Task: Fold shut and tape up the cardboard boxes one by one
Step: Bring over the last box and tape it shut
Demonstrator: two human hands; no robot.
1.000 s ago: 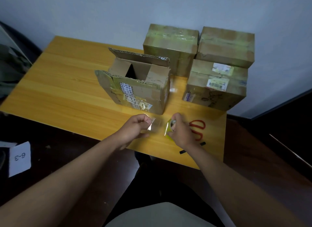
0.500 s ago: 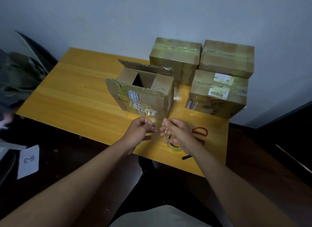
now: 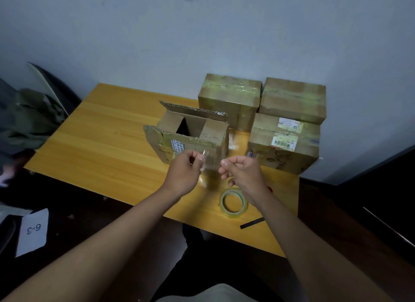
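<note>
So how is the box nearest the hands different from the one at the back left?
The near box is open, flaps up and its dark inside showing; the back-left box is folded shut with tape across its top. The near box carries a printed label on its front; none shows on the back-left box. Both are brown cardboard on the table.

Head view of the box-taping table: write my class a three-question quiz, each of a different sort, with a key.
1. True or false: the tape roll lies flat on the table.
2. How many sealed boxes stand behind or beside the open box? A) two B) three C) five
3. What do the left hand and right hand hold stretched between them?

Key: 1 true; 2 B; 3 a strip of clear tape.
</note>
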